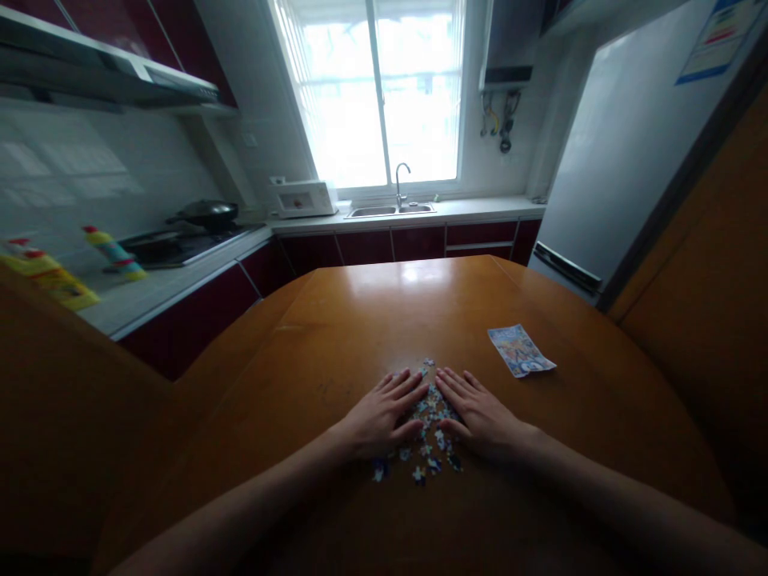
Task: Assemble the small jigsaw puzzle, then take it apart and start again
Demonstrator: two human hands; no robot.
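Many small jigsaw puzzle pieces [433, 408] lie in a loose heap near the front of the brown wooden table [360, 320]. My left hand [384, 414] rests palm down along the heap's left side, fingers stretched out. On the other side my right hand [480, 412] lies flat too, its fingers slightly apart. Both hands touch the edges of the heap, and their palms hide some of the pieces. Nearer to me, a few pieces [418, 475] are scattered below the thumbs.
A creased printed picture sheet [521, 350] lies on the table to the right. Beyond the table are a sink [375, 212], a white microwave [305, 198] and a stove with a dark pan [210, 214]. A fridge [618, 144] stands at the right.
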